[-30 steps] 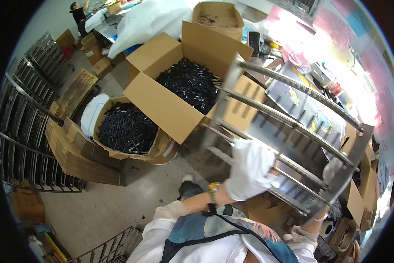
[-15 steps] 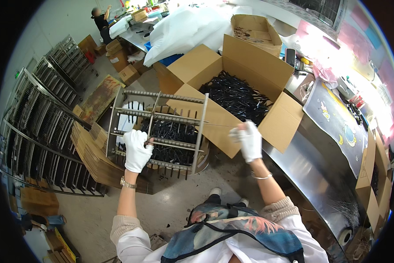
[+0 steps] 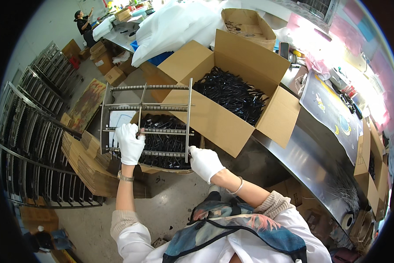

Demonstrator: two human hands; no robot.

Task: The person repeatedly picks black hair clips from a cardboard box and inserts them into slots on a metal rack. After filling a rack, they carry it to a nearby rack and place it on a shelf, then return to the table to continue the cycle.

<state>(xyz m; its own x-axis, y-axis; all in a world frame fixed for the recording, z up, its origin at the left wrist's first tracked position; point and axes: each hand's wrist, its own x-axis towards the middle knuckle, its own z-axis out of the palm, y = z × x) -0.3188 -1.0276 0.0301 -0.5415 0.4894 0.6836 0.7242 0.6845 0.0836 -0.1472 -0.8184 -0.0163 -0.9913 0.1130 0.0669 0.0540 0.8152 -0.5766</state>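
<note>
A metal rack [image 3: 166,105], an open frame with several notched crossbars, is held over a carton [image 3: 175,170] of slender black pieces [image 3: 163,144]. My left hand [image 3: 130,143], in a white glove with bare fingertips showing, is closed around a crossbar near the rack's left side. Beside the lower end of the rack's right rail is my right hand [image 3: 205,164], also gloved. Its fingers are pinched together against the rail, and whatever lies between them is hidden.
To the right, a large open carton [image 3: 269,118] holds many slender black pieces [image 3: 232,94]. A steel table [image 3: 293,153] runs along the right. Flattened cardboard [image 3: 87,168] leans at left, near loaded racks [image 3: 35,153]. A person [image 3: 84,27] stands at the far left.
My right hand has moved left and down to the rack's right rail, from where it held a thin rod drawn out sideways. Dark pieces that jutted from the crossbars no longer show there.
</note>
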